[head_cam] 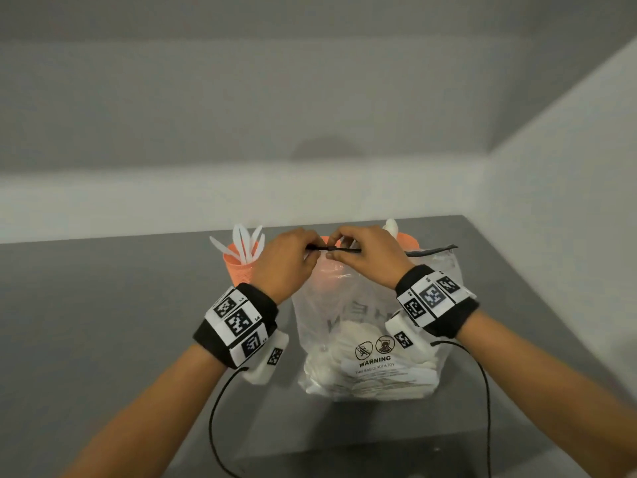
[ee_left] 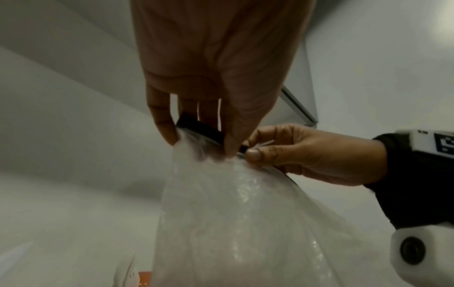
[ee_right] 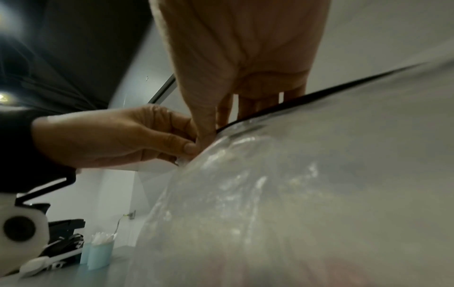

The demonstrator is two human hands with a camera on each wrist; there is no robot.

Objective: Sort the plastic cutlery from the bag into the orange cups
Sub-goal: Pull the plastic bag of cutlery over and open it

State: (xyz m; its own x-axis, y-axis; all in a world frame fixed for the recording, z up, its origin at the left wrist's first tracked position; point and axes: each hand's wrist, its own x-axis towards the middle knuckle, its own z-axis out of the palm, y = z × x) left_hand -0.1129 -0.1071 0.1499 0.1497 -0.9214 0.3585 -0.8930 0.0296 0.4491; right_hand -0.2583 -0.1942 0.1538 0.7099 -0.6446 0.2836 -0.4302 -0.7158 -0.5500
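Note:
A clear plastic bag (head_cam: pixel 372 339) holding white cutlery stands upright on the grey table (head_cam: pixel 103 322). A black zip strip (head_cam: pixel 427 250) runs along its top. My left hand (head_cam: pixel 312 251) and right hand (head_cam: pixel 332 250) pinch that strip side by side near its left end. In the left wrist view my left hand (ee_left: pixel 209 136) pinches the strip over the bag (ee_left: pixel 233 223), and my right hand (ee_left: pixel 253 151) pinches beside it. An orange cup (head_cam: pixel 238 267) with white knives stands behind on the left. Another orange cup (head_cam: pixel 408 241) with a spoon is behind on the right. A third shows through the bag.
White walls close the table at the back and right (head_cam: pixel 551 201). The table's front edge (head_cam: pixel 379 450) is just below the bag. Black cables (head_cam: pixel 213 426) hang from both wrist bands. In the right wrist view, pale blue cups (ee_right: pixel 100 252) with white cutlery stand far left.

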